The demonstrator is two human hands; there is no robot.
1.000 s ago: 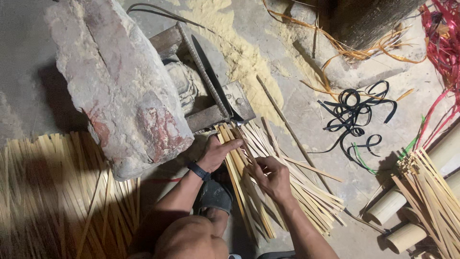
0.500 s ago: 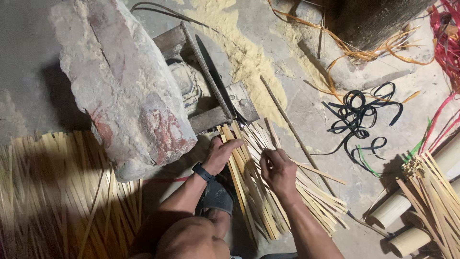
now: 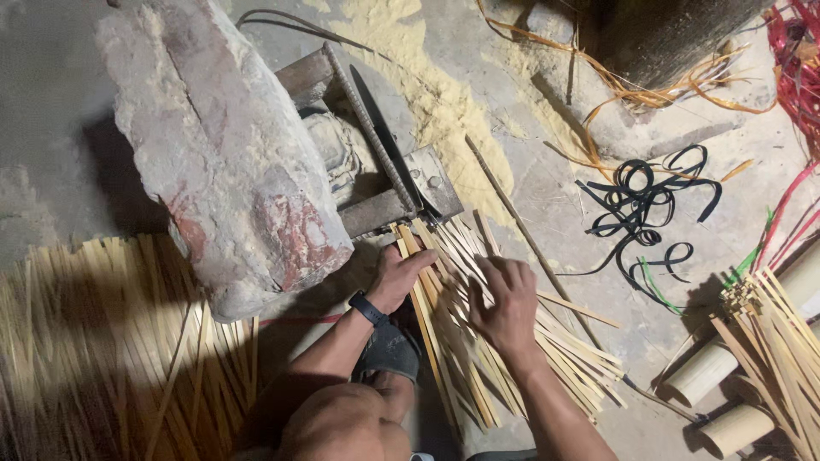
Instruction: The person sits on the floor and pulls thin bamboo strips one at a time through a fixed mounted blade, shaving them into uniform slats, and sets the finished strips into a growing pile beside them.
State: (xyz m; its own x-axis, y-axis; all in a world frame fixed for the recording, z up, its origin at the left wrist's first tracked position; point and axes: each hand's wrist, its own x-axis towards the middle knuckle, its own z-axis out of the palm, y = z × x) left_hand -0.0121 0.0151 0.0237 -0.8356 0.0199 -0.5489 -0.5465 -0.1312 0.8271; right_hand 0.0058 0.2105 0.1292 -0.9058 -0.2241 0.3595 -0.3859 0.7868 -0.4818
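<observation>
A fan of split bamboo strips (image 3: pixel 504 341) is spread on the ground just below the cutting blade (image 3: pixel 386 154). The strips are pressed by the left hand (image 3: pixel 401 277), fingers flat and loosely spread, beside the large stone block (image 3: pixel 218 145). The right hand (image 3: pixel 506 303) is laid open across them, nothing gripped.

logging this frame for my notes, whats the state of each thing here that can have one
left hand: open, fingers flat on the strips
right hand: open, palm down, fingers spread on the strips
pale split bamboo strips: loose, fanned out on the floor
long dark metal blade: lying flat beside the large grey stone block
black plastic straps: loosely coiled, tangled
black wristband: fastened on left wrist
</observation>
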